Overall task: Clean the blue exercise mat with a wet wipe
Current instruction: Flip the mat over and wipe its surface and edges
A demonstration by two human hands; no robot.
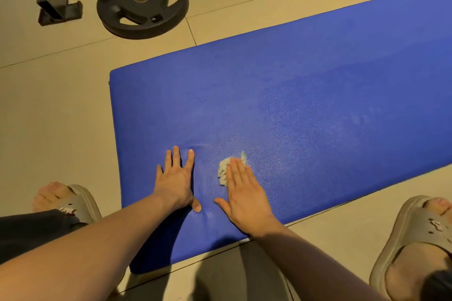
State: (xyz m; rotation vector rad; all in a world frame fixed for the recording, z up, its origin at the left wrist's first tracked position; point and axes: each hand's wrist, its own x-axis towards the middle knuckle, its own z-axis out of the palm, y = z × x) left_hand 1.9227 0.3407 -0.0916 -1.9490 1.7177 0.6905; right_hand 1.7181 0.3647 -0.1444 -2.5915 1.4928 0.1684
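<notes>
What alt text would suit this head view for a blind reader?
A person's right hand presses a crumpled wet wipe onto a blue exercise mat while the left hand rests flat beside it. A weight plate lies on the floor beyond.

Warm, yellowish indoor light, fairly dim overall. The blue mat (318, 68) carries a speckled sheen from the centre toward 3 o'clock and looks duller toward 10 o'clock. A broad, soft shadow lies on the tiled floor (49, 105) at 6 o'clock. Wide-angle bowing bends the tile joints near 12 o'clock. Detail is slightly soft throughout.
</notes>
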